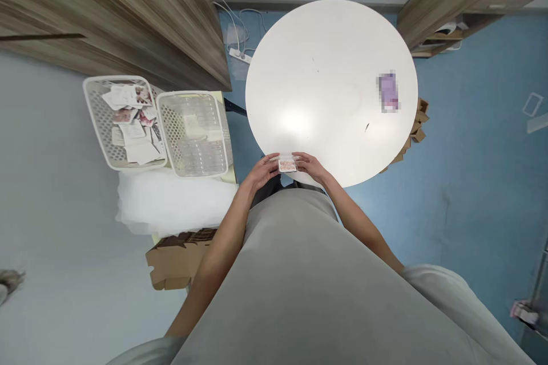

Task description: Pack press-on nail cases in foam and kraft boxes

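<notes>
White round table (329,68); at its near edge, left hand (262,170) and right hand (311,166) pinch a packet (287,165); loosely gripped, it could drop.

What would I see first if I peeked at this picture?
The big round white table in the middle comes first. At its near edge the left hand and right hand hold a small clear case with something pink inside. Left of it sit a basket of cards and a basket of clear boxes.
</notes>
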